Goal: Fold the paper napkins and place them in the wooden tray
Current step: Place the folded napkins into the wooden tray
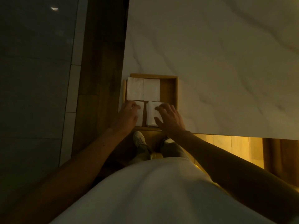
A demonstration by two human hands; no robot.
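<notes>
A square wooden tray (169,89) sits at the near left corner of a white marble table. Several folded white napkins lie in it: two side by side at the back (135,88) (151,90), and two at the front. My left hand (127,114) rests with fingers spread on the front left napkin (140,116). My right hand (168,118) lies on the front right napkin (151,113), fingertips pressing its top and thumb at its near edge. Both hands hide parts of those napkins. The tray's right strip is bare wood.
The marble table (218,62) stretches away to the right and back. Its left edge runs right beside the tray, with a wooden floor strip (100,62) and dark tiles beyond. Below the near edge I see my shoe (140,140) and white shirt.
</notes>
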